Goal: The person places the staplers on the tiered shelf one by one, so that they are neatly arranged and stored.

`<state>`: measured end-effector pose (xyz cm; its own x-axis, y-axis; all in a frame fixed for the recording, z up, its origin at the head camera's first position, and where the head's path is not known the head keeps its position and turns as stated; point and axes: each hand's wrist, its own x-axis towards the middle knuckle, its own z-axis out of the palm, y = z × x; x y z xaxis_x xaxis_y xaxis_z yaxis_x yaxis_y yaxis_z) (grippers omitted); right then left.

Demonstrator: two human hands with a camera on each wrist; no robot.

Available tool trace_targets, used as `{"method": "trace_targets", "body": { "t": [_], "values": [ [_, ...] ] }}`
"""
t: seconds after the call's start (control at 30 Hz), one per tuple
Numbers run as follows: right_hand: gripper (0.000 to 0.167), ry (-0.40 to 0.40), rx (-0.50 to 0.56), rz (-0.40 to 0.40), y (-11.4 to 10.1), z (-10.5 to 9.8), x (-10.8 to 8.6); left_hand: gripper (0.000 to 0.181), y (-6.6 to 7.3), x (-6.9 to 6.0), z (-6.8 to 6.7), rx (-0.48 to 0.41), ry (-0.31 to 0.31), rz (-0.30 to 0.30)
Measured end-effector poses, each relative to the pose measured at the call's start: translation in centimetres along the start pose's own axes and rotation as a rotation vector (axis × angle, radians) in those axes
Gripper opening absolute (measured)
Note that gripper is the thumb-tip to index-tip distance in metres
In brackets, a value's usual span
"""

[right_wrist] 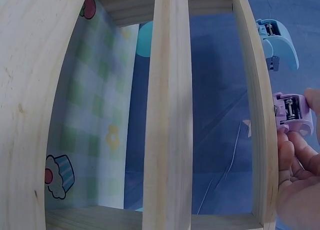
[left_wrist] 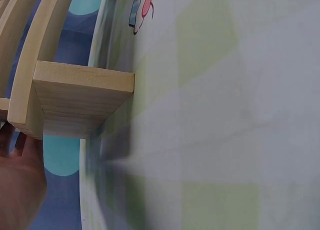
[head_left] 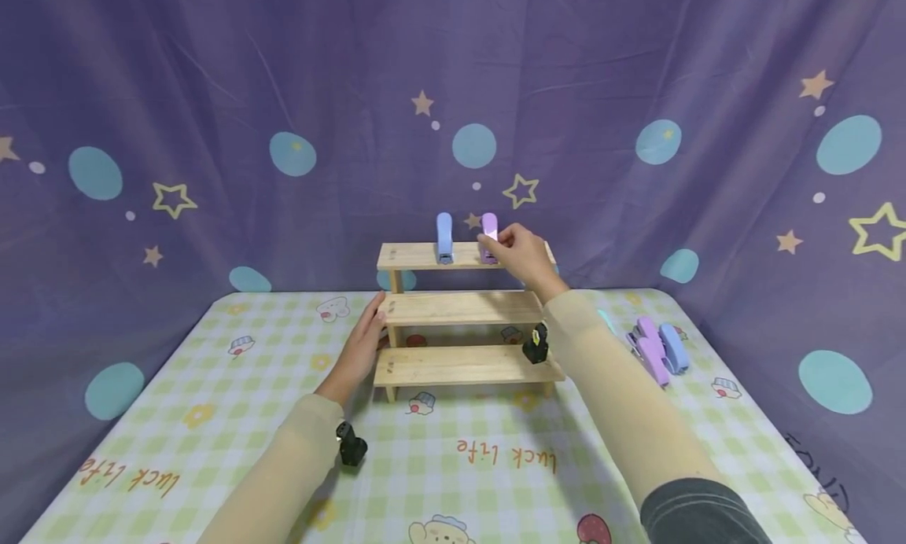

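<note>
Sleeves point(head_left: 623, 379), purple stapler point(head_left: 490, 226) (upright), pinched by right grip point(head_left: 527, 257)

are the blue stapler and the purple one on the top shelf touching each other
Apart. The head view shows bare wood of the top shelf between the blue stapler and the purple stapler.

Purple stapler point(head_left: 489, 226) upright, apparently resting on top shelf point(head_left: 412, 255)

Head: soft, even light; faint shadows on tablecloth point(head_left: 269, 387) | left wrist: lower-left patch blurred | right wrist: dim curtain point(right_wrist: 215, 115)
</note>
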<state>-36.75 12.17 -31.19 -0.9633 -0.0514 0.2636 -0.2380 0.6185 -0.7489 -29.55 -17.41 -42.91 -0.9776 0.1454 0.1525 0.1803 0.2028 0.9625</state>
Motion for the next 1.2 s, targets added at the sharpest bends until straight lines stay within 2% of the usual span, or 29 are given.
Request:
{"method": "trace_targets", "body": {
  "t": [0.3, 0.43, 0.63, 0.77, 0.97, 1.2],
  "values": [
    [0.06, -0.011, 0.018, 0.004, 0.0, 0.2, 0.1, 0.056, 0.0, -0.1, -0.2, 0.009, 0.014, -0.001],
    [0.059, -0.003, 0.041, -0.002, -0.2, 0.2, 0.0, 0.056, 0.0, -0.1, -0.3, 0.008, 0.019, 0.002],
    [0.058, -0.01, 0.064, 0.008, -0.1, 0.4, -0.2, 0.055, 0.2, -0.1, -0.3, -0.002, 0.017, -0.023],
    [0.054, -0.007, 0.091, 0.001, 0.1, 0.5, -0.5, 0.055, 1.1, -0.4, -0.3, -0.038, -0.005, -0.042],
    [0.047, 0.012, 0.086, -0.047, 0.3, 0.5, -1.0, 0.055, 3.3, -1.6, -0.2, -0.026, -0.025, -0.047],
    [0.048, -0.014, 0.06, -0.068, 0.4, -1.0, -2.0, 0.055, 3.8, -1.8, 0.0, -0.039, -0.037, -0.039]
  ]
}}
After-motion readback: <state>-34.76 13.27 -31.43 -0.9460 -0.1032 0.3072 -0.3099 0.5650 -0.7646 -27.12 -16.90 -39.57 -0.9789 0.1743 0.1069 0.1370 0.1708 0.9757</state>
